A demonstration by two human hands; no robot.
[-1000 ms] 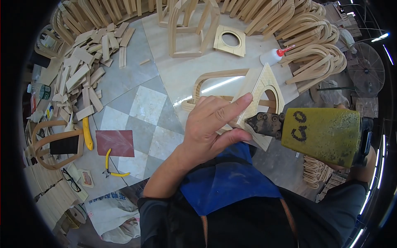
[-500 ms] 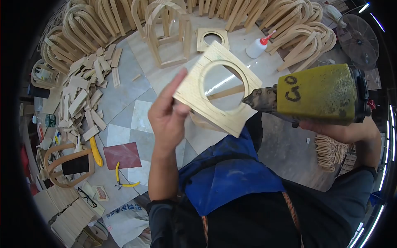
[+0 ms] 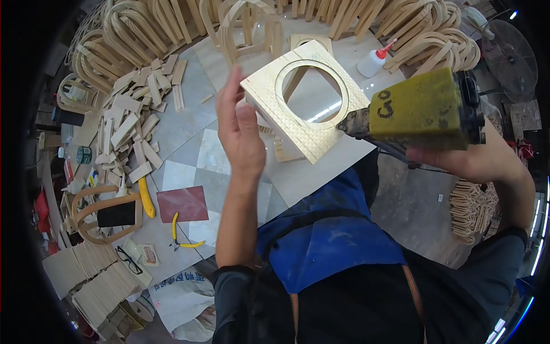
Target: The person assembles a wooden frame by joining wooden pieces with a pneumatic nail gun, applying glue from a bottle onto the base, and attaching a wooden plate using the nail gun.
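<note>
My right hand (image 3: 431,158) grips a worn olive-yellow nail gun (image 3: 418,112) from below. The gun's dark nose meets the lower right rim of the round hole in a pale wooden panel (image 3: 266,85). This square panel is tilted, with a raised ring around its hole and wooden sides beneath. At its left edge is my left hand (image 3: 242,135), fingers stretched upward and slightly blurred, thumb close to the panel's side. Whether the palm presses on the wood I cannot tell. Behind the panel stands an arched wooden frame (image 3: 228,37), beside another panel with a hole (image 3: 323,43), partly hidden.
Bent wooden arches (image 3: 123,34) line the table's far edge. Wood offcuts (image 3: 123,129) lie heaped at left, near red sandpaper (image 3: 182,204), yellow-handled pliers (image 3: 176,226) and glasses (image 3: 129,261). A glue bottle (image 3: 371,63) stands beyond the gun.
The panel has turned and shifted up in view, its underside now lower left. My left hand's fingers have straightened along its edge. The gun's nose stays at the hole's rim.
</note>
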